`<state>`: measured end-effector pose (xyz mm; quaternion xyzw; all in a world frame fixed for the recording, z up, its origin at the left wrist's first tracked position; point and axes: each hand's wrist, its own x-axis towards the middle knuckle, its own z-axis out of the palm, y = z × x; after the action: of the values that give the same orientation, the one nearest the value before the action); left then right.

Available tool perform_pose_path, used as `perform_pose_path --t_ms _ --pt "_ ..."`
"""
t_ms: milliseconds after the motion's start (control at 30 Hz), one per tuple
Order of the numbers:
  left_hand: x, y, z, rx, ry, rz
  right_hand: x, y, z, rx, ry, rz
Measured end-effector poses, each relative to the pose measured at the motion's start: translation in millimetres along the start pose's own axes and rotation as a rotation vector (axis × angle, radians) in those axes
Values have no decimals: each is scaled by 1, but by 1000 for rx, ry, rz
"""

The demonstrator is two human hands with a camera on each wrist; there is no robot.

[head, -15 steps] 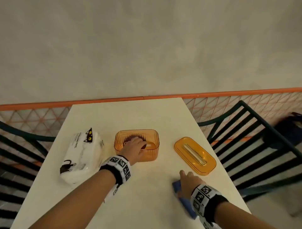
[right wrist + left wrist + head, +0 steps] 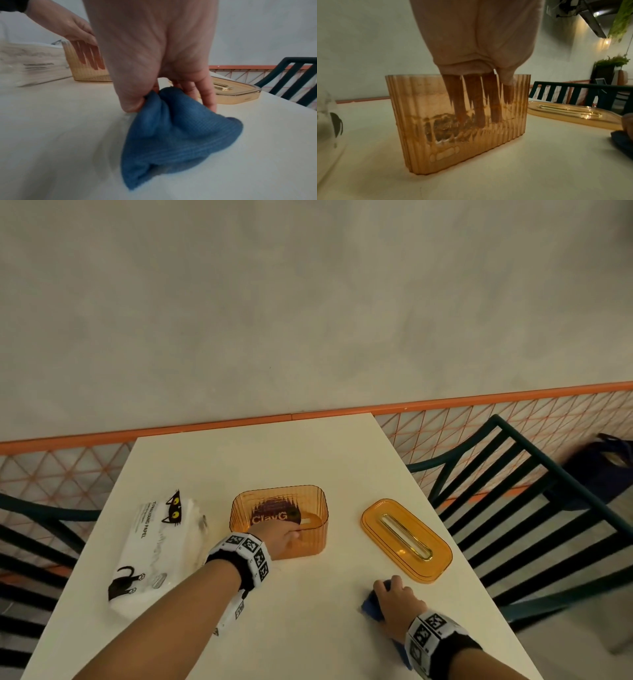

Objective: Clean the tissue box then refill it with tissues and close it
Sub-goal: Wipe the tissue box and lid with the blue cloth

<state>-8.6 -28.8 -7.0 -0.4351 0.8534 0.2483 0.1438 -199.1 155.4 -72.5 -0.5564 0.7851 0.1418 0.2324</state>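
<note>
A ribbed orange tissue box (image 2: pixel 310 546) stands open in the middle of the white table (image 2: pixel 308 457), with a dark label on its floor. My left hand (image 2: pixel 286 534) grips the near wall of the tissue box (image 2: pixel 423 121): the fingers (image 2: pixel 457 97) reach down inside and the thumb presses outside. The orange lid (image 2: pixel 406 539) with its slot lies flat to the right. A white tissue pack (image 2: pixel 154 549) printed with black cats lies to the left. At the front right my right hand (image 2: pixel 394 594) pinches a bunched blue cloth (image 2: pixel 171 135) that rests on the table.
Dark green slatted chairs (image 2: pixel 513 508) stand at both sides of the table. An orange mesh railing (image 2: pixel 479 419) runs behind the table's far edge, against a grey wall. A dark bag (image 2: pixel 603 470) sits at the far right.
My left hand has drawn back from the box's middle to its near wall, uncovering the label on the floor. My right hand stays on the blue cloth.
</note>
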Motion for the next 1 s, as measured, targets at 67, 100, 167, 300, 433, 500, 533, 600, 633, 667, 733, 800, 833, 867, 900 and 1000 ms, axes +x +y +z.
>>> perform_pose_path --t_ms 67,100,167,300,433,500,533,600,633,667,733,800,833,867,900,1000 --pt "-3 0 -9 -43 80 -1 3 4 -10 36 -12 -24" --pt "-5 0 -14 -104 124 7 5 6 -17 63 -13 -34" --pt "-11 -1 -29 -279 194 26 6 9 -37 143 16 -52" --pt "-31 5 -50 -681 287 87 -1 5 -101 343 251 -166" --pt "-48 23 -51 -1094 310 121 -28 -22 -166 513 510 -339" --pt "-54 36 -47 -1281 336 129 -40 -39 -188 529 632 -425" --pt "-58 44 -46 -1351 337 140 -44 -46 -196 515 689 -464" --pt "-65 58 -44 -1461 339 188 -47 -60 -203 438 799 -499" --pt "-67 64 -44 -1501 348 212 -46 -66 -203 377 846 -489" --pt "-70 68 -45 -1526 363 235 -43 -70 -202 311 881 -461" --pt "-72 75 -47 -1567 403 256 -39 -76 -196 211 930 -398" --pt "-74 79 -49 -1623 426 270 -38 -80 -192 143 920 -429" --pt "-75 81 -51 -1646 427 281 -38 -81 -190 103 908 -469" --pt "-74 82 -52 -1654 439 279 -37 -81 -190 65 894 -508" --pt "-75 84 -54 -1649 456 284 -35 -79 -193 42 876 -540" --pt "-79 88 -58 -1648 523 324 -33 -78 -209 92 884 -560"
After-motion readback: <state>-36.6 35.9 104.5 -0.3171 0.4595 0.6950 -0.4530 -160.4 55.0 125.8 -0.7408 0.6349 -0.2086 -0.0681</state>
